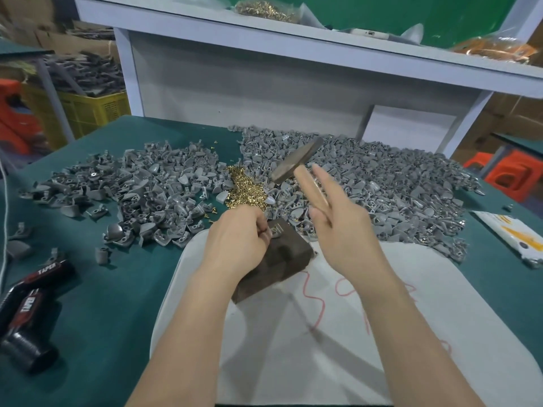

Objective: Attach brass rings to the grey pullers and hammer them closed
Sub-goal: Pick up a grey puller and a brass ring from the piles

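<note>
**Hammer raised over a puller on the block**

A grey puller (276,231) sits on top of a dark block (282,259), pinched in place by the curled fingers of the left hand (238,236). The right hand (340,230) grips the hammer (296,160) by its wooden handle, two fingers stretched along it, the blurred head up above the block. The block stands on a white cloth (323,333) at the worktop's (102,304) near edge. Beyond it lie brass rings (244,189) between two heaps of pullers (382,183). A black tool (29,304) lies at the left edge.
</note>
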The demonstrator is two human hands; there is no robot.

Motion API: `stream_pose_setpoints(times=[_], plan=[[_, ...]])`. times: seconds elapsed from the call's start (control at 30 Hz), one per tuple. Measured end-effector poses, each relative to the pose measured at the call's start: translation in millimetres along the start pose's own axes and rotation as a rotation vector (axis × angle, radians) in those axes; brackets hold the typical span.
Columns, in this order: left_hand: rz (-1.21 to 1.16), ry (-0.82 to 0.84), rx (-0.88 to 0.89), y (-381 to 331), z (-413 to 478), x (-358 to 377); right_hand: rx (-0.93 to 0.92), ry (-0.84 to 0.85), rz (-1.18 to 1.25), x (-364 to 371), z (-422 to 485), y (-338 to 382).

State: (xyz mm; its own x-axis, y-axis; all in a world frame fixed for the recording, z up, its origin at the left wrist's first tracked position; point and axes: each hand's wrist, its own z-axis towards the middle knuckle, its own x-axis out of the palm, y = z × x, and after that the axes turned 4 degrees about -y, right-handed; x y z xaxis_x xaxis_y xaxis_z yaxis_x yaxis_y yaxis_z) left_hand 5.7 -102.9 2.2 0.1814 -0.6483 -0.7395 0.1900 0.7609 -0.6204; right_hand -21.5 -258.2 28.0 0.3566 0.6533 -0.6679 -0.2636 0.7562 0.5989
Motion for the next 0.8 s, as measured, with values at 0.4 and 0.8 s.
stream_pose_setpoints(times=[0.4,0.8], plan=[[-0.045,-0.021,-0.02,1.1,0.1,0.8,-0.109,0.036,-0.25,-25.3,-46.4,16.6],[-0.033,-0.022,-0.036,1.1,0.8,1.3,-0.132,0.051,-0.338,-26.7,-39.5,13.4]])
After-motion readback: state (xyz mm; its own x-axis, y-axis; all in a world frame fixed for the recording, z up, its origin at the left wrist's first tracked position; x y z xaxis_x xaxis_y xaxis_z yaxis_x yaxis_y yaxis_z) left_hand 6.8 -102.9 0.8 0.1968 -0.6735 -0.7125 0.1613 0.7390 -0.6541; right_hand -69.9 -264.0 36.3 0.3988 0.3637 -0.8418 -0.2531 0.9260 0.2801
